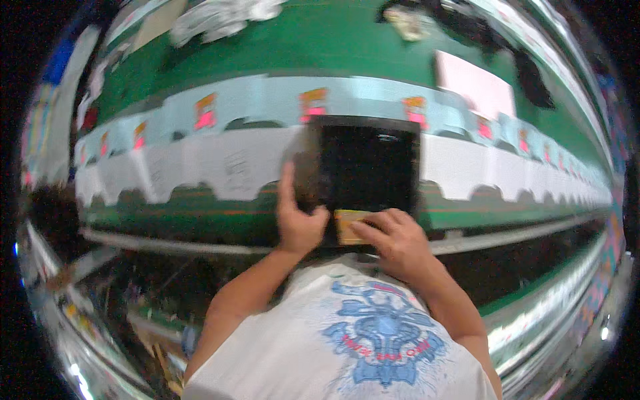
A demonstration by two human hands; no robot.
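Note:
A dark rectangular screen-printing frame (371,163) lies over the cut fabric pieces on the green table, straight in front of me. At its near left corner is my left hand (300,223), index finger along the left side and thumb bent in over the edge, gripping it. My right hand (399,243) is closed on a yellow squeegee (349,227) at the frame's near end. Its fingers cover the squeegee's right part. Beside the frame run white fabric pieces (230,163) with pale blue tops and orange-and-pink printed patches (205,111). Some motion blur softens the frame's left side.
The long green table (320,50) carries the row of fabric pieces left and right. Farther back lie a pale pink sheet (475,83), a crumpled white cloth (220,17) and dark cloth (530,77). A pale rail (180,243) follows the table's near edge.

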